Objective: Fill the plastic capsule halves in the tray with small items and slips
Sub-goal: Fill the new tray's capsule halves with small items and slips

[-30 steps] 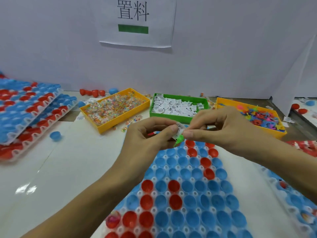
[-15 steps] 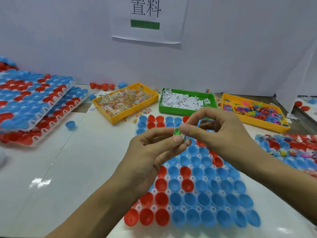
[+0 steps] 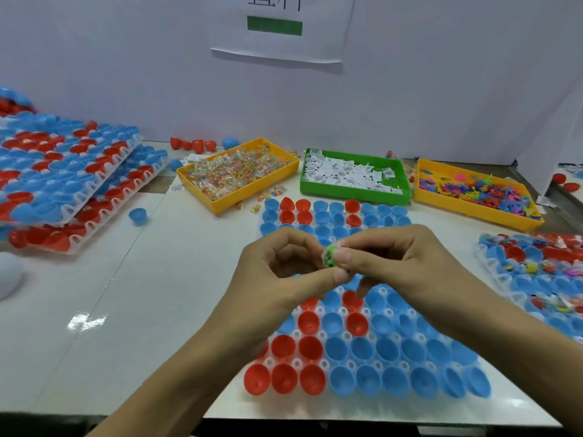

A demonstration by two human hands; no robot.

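A white tray [image 3: 321, 310] of red and blue capsule halves [image 3: 362, 348] is seen at the near edge of the worktop [image 3: 110, 326], its cups open side up. Above the tray's middle, a small green item [image 3: 329, 257] is pinched from both sides: it is gripped between the thumb and curled fingers of the left hand [image 3: 277, 279] and the thumb and forefinger of the right hand [image 3: 407, 263], the two hands meeting fingertip to fingertip. Whether a slip is held with the item cannot be told. A second tray of capsule halves [image 3: 536, 279], several already holding coloured bits, is set at the right edge. A loose blue half [image 3: 138, 216] is left on the worktop beside stacked trays of red and blue halves [image 3: 63, 184] at the left edge. Along the far edge three bins are lined up: a yellow bin of small clear packets [image 3: 236, 175], a green bin of printed paper slips [image 3: 353, 176] and a yellow bin of bright plastic toys [image 3: 473, 193]. Behind them, a paper sign [image 3: 280, 26] with a green bar is fixed to the white partition.
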